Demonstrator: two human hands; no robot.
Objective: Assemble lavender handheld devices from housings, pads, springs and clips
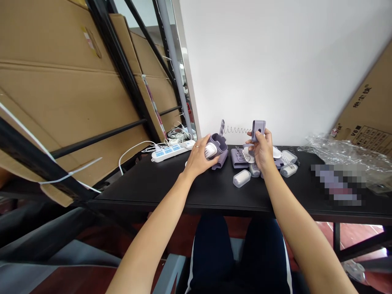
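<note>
My left hand (199,158) is closed around a white ribbed round part (210,150) above the table's left middle. Touching or just beyond it is a hollow purple housing (219,142); whether my fingers also grip this is unclear. Raised higher, my right hand (263,148) pinches a small purple case (259,128) with a dark round hole. From it a thin coil spring (237,130) stretches left to a slotted purple piece (222,127). Beneath my hands lie another slotted purple part (239,158) and a clear capsule-like container (241,178) with white inside.
The black table (147,185) backs onto a white wall. A white power strip (173,151) with cables lies at left. More clear containers (288,169) rest right of my right hand. Crumpled clear plastic (349,153) lies by a cardboard box (367,110); black shelving (122,65) stands left.
</note>
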